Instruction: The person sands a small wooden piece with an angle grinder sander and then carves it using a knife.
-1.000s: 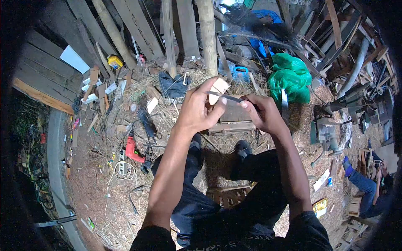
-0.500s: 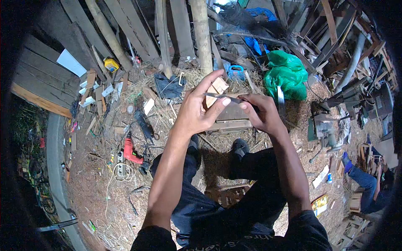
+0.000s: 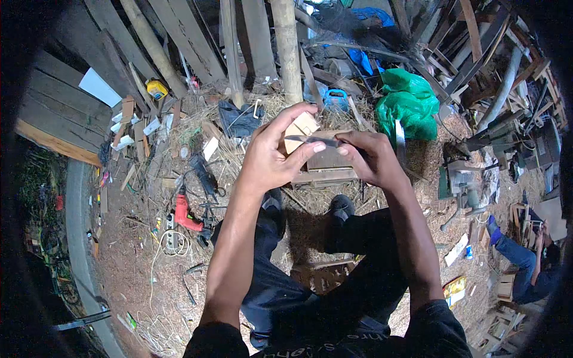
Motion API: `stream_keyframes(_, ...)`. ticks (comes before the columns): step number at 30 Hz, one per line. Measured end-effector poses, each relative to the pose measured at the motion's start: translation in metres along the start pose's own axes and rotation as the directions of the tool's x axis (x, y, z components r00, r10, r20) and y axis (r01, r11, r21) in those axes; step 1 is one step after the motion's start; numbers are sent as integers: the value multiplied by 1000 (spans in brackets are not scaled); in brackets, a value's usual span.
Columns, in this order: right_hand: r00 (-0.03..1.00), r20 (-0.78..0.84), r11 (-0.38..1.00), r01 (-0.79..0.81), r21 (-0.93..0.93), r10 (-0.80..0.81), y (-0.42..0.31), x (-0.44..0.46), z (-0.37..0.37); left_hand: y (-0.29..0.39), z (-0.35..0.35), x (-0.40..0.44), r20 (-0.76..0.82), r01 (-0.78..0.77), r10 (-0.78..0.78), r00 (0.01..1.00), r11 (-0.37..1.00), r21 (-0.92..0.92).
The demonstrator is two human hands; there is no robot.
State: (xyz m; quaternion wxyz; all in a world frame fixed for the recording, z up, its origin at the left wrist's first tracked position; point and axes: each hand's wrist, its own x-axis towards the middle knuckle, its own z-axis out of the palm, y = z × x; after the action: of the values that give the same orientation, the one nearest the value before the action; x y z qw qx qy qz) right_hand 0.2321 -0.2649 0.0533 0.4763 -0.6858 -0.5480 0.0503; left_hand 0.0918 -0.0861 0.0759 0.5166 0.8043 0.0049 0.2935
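Note:
My left hand [image 3: 276,152] is closed around a small pale wooden block [image 3: 302,126] with lines or cuts across its face. In my right hand [image 3: 371,156] is a thin dark knife [image 3: 319,141], gripped between thumb and fingers. Its blade lies across the lower part of the block and points left. My left thumb rests against or close to the blade. Beneath my hands stands a low wooden bench [image 3: 328,174], partly covered by them.
A red power drill [image 3: 186,215] lies at left beside a power strip [image 3: 173,241] and loose cord. A green plastic bag [image 3: 407,104] sits at upper right, near a bench vise [image 3: 468,200]. Another person's leg [image 3: 516,259] shows at far right. Wood scraps and shavings litter the ground.
Both hands keep their grips. The block has turned slightly in my left hand, showing more of its face, and my left hand has shifted a little left.

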Motion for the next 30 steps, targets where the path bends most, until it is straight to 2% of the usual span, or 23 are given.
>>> stream_keyframes(7, 992, -119, 998, 43, -42, -47, -2, 5, 4, 5, 13, -2, -111, 110, -121, 986, 989, -103)
stream_keyframes(13, 988, -155, 988, -31, -151, 7, -6, 4, 7, 4, 22, -1, -192, 102, -110, 975, 993, -53)
stream_keyframes(16, 972, -225, 983, 24, -182, -66, -6, 3, 11, 7, 25, -1, -235, 107, -121, 965, 992, -72)
stream_keyframes(19, 986, 4, 979, -163, 121, 164, -4, 0, 0, 1, 21, 0, -102, 153, -170, 980, 975, -161)
stream_keyframes(22, 931, 228, 880, -349, 322, 285, -9, -3, -12, 9, 12, 1, 96, 171, -164, 982, 982, -81)
stream_keyframes(23, 943, 239, 892, -303, 337, 230, -4, -4, -12, 6, 11, -1, 136, 239, -217, 967, 956, -170)
stream_keyframes(25, 962, 216, 903, -237, 359, 167, 2, -4, -7, 6, 9, 0, 138, 195, -171, 976, 964, -179)
stream_keyframes(26, 962, 220, 903, -235, 359, 163, 2, -4, -8, 6, 9, 0, 140, 172, -147, 979, 968, -184)
stream_keyframes(30, 949, 258, 901, -265, 343, 181, -10, 1, -13, 12, 6, 1, 171, 253, -218, 961, 942, -221)
